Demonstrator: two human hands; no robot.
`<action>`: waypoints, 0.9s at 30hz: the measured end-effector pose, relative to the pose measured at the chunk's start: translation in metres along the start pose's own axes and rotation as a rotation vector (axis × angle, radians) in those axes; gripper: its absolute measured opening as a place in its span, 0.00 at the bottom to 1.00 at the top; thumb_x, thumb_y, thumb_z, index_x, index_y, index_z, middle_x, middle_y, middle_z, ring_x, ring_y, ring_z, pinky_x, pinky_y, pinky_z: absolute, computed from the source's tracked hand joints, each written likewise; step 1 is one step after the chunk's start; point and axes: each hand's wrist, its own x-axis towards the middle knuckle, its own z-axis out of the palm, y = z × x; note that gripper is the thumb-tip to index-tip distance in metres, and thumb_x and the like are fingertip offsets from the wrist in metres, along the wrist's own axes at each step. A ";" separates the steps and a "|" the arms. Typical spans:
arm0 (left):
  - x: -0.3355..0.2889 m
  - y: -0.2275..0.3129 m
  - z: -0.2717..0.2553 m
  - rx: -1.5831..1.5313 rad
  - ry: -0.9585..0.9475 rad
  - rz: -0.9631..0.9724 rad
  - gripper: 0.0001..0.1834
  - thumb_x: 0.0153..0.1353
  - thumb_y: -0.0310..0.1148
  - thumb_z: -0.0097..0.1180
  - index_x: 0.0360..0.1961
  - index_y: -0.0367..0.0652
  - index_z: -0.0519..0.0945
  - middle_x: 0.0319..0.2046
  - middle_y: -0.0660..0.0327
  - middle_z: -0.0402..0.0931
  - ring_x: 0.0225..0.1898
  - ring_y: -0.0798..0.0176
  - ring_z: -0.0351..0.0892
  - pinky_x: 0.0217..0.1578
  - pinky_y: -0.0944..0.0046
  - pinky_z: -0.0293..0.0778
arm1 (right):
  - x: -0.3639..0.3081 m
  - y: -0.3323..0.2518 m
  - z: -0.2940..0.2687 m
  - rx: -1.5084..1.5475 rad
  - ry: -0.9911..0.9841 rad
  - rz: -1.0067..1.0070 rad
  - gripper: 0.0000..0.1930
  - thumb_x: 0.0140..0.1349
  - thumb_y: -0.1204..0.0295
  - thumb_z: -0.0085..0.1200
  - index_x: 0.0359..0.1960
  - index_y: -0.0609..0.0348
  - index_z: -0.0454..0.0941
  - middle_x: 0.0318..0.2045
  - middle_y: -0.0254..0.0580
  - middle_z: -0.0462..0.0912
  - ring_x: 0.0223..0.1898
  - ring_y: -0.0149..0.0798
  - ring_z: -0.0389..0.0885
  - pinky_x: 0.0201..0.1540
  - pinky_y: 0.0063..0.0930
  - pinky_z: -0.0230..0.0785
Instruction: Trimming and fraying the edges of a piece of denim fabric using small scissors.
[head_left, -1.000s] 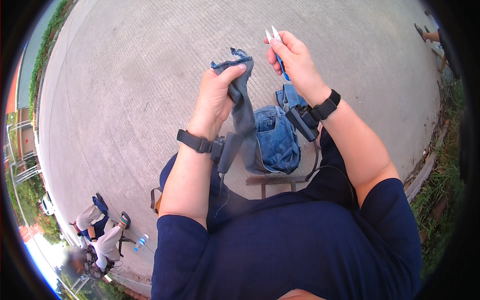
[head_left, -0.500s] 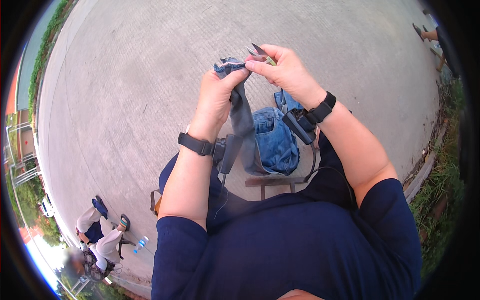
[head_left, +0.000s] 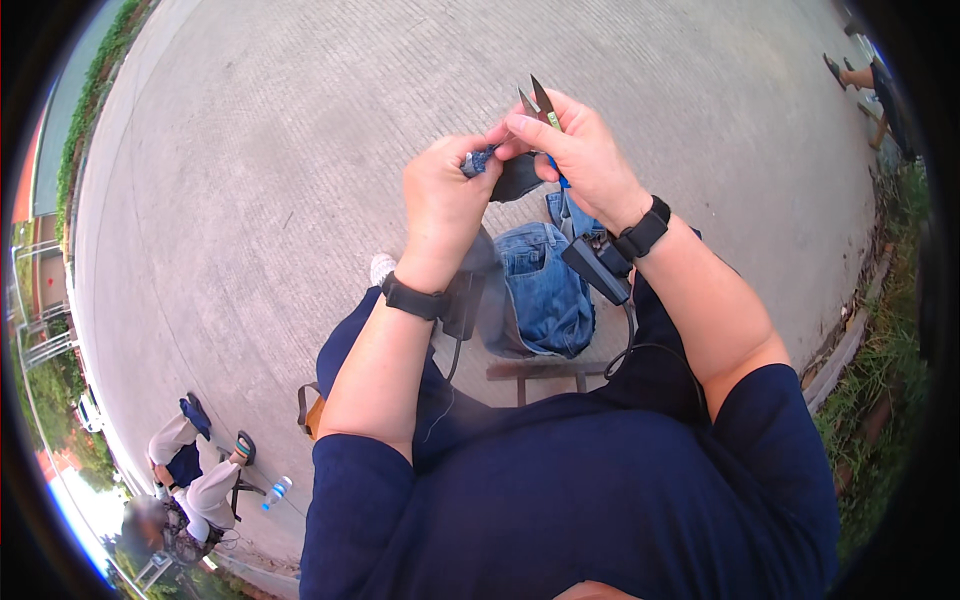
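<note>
Pinched in my left hand is the frayed blue edge of a denim piece. A dark grey part of the cloth hangs between my hands. Thread snips lie in my right hand, blades pointing up and away past the fingers and slightly apart. My right fingertips meet the left ones at the denim edge; whether they pinch a thread there is too small to tell. Below my wrists, blue jeans hang in a bundle between my knees, partly behind the left wrist's device.
A brown stool or frame bar is close to my lap. Black straps with boxes and cables sit on both wrists. A seated person and a plastic bottle are at lower left. Another person's legs show at upper right. Grass borders the concrete.
My left hand has turned over the denim edge, bunching it smaller. The snips now point more upright, and the grey cloth has swung right, under my right hand.
</note>
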 end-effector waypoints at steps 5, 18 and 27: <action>0.000 0.006 -0.003 0.261 -0.053 0.020 0.08 0.47 0.32 0.65 0.29 0.45 0.83 0.27 0.56 0.79 0.30 0.54 0.80 0.30 0.62 0.74 | -0.010 -0.003 0.007 -0.072 -0.086 -0.029 0.08 0.65 0.68 0.50 0.37 0.59 0.74 0.31 0.36 0.82 0.27 0.19 0.75 0.21 0.12 0.58; 0.001 0.000 -0.008 -0.009 0.117 -0.046 0.09 0.48 0.31 0.66 0.32 0.42 0.83 0.27 0.55 0.80 0.29 0.55 0.80 0.31 0.64 0.74 | -0.008 -0.011 0.008 0.174 -0.163 -0.098 0.07 0.69 0.68 0.44 0.36 0.58 0.69 0.31 0.43 0.80 0.26 0.27 0.79 0.19 0.12 0.57; 0.005 0.005 -0.013 0.233 0.156 0.246 0.09 0.48 0.23 0.61 0.33 0.41 0.81 0.29 0.59 0.76 0.30 0.59 0.79 0.32 0.65 0.74 | 0.000 0.002 0.008 -0.085 -0.069 0.014 0.06 0.67 0.69 0.46 0.35 0.57 0.69 0.20 0.29 0.71 0.21 0.19 0.69 0.19 0.14 0.53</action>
